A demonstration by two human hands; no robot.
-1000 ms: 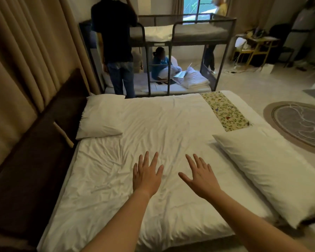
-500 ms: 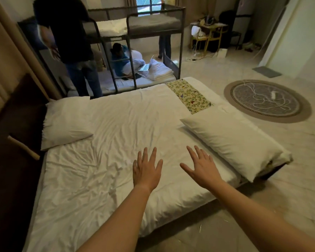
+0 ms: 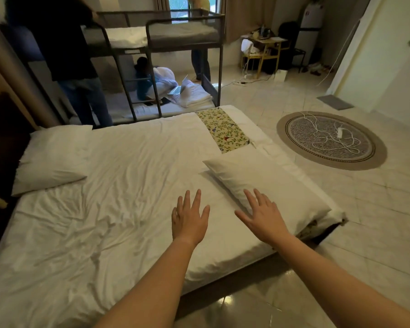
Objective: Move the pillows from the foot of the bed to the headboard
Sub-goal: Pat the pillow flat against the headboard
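Observation:
A white pillow [image 3: 270, 183] lies along the foot end of the bed [image 3: 118, 209], at the right edge of the mattress. A second white pillow [image 3: 52, 157] lies at the left against the dark headboard [image 3: 3, 147]. My left hand [image 3: 189, 218] hovers over the rumpled sheet with its fingers spread, holding nothing. My right hand [image 3: 262, 216] is also spread and empty, its fingertips over the near end of the foot-end pillow; contact cannot be told.
A floral runner [image 3: 225, 131] lies across the bed's far right corner. Beyond stands a metal bunk bed [image 3: 163, 67] with three people around it. A round rug [image 3: 331, 140] with white cables lies on the tiled floor at right. A desk [image 3: 265, 50] stands far back.
The view has swung right and back from the bed. The foot-end pillow now lies closer to my right hand. Both hands stay spread and empty.

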